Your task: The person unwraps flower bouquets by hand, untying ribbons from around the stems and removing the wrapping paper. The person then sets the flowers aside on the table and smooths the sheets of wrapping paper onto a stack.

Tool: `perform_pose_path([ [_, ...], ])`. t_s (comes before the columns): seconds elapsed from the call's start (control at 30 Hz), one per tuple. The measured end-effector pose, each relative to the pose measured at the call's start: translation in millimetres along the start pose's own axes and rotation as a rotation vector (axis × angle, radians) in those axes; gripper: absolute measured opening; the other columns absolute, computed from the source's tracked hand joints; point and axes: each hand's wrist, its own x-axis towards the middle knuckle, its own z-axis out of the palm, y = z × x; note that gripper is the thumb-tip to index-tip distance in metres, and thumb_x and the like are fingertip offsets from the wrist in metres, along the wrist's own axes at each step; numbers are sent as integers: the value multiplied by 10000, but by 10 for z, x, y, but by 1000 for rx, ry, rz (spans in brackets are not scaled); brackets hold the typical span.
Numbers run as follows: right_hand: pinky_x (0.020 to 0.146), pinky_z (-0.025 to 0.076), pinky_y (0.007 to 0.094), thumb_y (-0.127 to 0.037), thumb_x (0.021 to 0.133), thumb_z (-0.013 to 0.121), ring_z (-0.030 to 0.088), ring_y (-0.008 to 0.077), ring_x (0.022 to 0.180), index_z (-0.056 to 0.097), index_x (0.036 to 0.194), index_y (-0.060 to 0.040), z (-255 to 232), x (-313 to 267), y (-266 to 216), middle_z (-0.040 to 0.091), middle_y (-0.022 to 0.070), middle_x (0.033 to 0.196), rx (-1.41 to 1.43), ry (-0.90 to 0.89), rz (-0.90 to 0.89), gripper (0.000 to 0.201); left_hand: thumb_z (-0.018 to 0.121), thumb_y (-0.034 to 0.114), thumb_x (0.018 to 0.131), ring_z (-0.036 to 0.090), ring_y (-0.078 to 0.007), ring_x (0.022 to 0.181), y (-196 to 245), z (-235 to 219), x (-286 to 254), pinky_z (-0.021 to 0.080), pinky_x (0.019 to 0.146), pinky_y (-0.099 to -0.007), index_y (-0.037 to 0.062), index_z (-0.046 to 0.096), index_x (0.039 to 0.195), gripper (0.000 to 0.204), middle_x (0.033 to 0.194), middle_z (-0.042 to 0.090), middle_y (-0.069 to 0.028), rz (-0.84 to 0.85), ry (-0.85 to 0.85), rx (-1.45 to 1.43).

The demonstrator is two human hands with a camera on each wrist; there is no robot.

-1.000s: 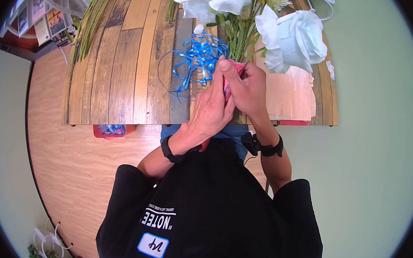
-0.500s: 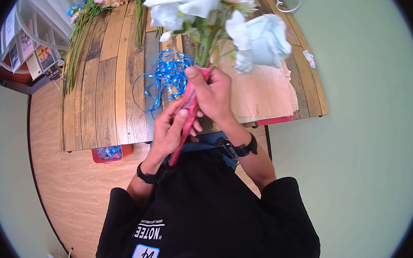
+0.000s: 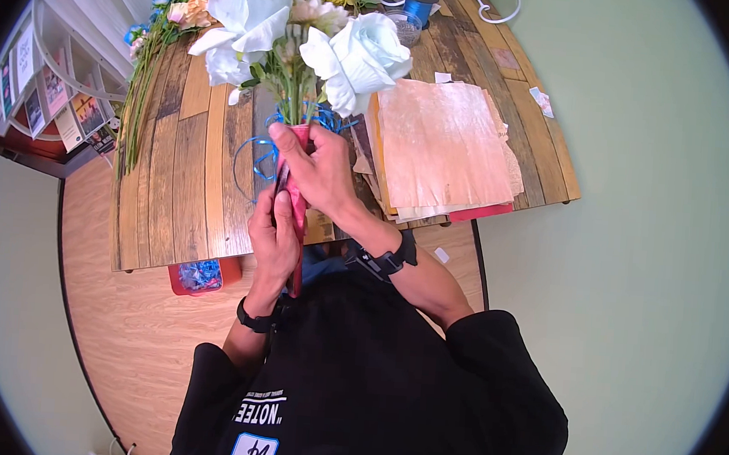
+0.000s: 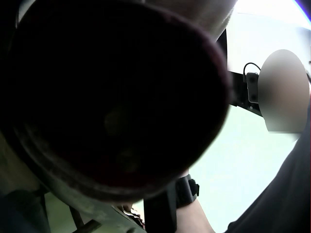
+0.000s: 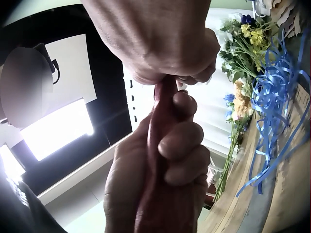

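Note:
A bouquet of large white roses [image 3: 257, 13] stands upright over the table's near edge, its stems [image 3: 296, 96] bundled in a red paper wrap [image 3: 298, 214]. My right hand [image 3: 324, 172] grips the top of the wrap, just under the bare stems, thumb across the front. Lower down, my left hand [image 3: 274, 242] holds the wrap with its thumb along it. Seen from the right wrist, the left fingers [image 5: 184, 143] curl round the red wrap below the right hand [image 5: 155, 39]. The wrap's dark lower end [image 4: 121, 107] fills most of the left wrist view.
Behind the hands lies tangled blue ribbon [image 3: 255, 165]. To its right is a stack of pale pink sheets [image 3: 442, 148]. Long-stemmed flowers [image 3: 140, 119] lie along the table's left edge, and a blue ribbon spool [image 3: 418, 7] stands at the back. A red bin [image 3: 230, 273] sits below.
The bouquet has moved left in the head view, both hands with it. My left hand has shifted from against the right hand to lower on the wrap. More of the paper stack shows.

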Motion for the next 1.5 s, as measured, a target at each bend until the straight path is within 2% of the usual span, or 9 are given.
perform_pose_path([
  [0.43,590,449,255,-385,930,754,512,46,661,674,860,-15,7,-79,15,616,-20,701,132,31,-33,385,500,196,1078,566,-77,569,154,46,44,441,525,-253,-5,622,1032,240,638,590,-10,181,79,167],
  [0.5,609,458,254,-384,934,749,527,49,680,685,885,-15,-75,-104,45,637,-13,722,181,38,-25,378,487,219,1090,474,-29,680,255,141,43,375,571,-217,24,628,959,274,769,576,43,72,31,-120],
  [0.7,578,418,255,-346,973,706,503,48,654,661,794,-22,-314,-162,14,611,-19,692,51,71,-57,373,486,208,1085,674,-118,696,65,46,218,536,648,-252,-26,627,1124,276,870,727,-100,-213,-256,-360],
  [0.83,565,398,254,-321,988,689,481,46,640,626,757,-30,-332,-112,-19,583,-32,672,-15,140,-122,377,662,80,966,666,-194,887,172,105,236,540,767,-342,-43,612,1170,244,1031,699,-146,5,-17,44],
  [0.9,565,401,259,-317,989,689,479,49,637,625,758,-28,-307,-87,-16,582,-31,669,-20,170,-158,376,743,23,868,650,-304,949,292,67,213,532,791,-374,-37,601,1187,355,1079,647,-188,633,220,560],
  [1.03,566,416,279,-303,981,699,481,58,638,632,772,-16,-179,-95,-55,595,-9,662,-19,246,-201,362,759,-23,814,607,-391,1008,367,99,91,516,867,-429,-34,580,1230,453,1126,601,-227,580,-22,484],
  [1.37,566,435,242,-207,953,734,529,43,635,679,825,10,40,-156,-57,632,-14,698,-108,215,-283,258,711,-16,812,620,-427,956,254,64,125,523,828,-453,-24,475,1359,596,1110,590,-250,427,-28,483],
  [1.43,615,466,279,-230,925,763,563,76,681,715,951,30,89,-176,-221,658,34,746,-157,142,-232,266,683,-13,837,642,-390,908,261,6,144,526,784,-437,-16,481,1345,546,1077,603,-240,480,-14,485],
  [1.5,661,473,292,-262,916,770,582,100,730,706,993,34,84,-86,-177,670,69,825,-240,44,-440,312,681,2,860,648,-319,883,276,-66,116,518,750,-383,-3,501,1310,485,1056,601,-218,239,-6,407],
])
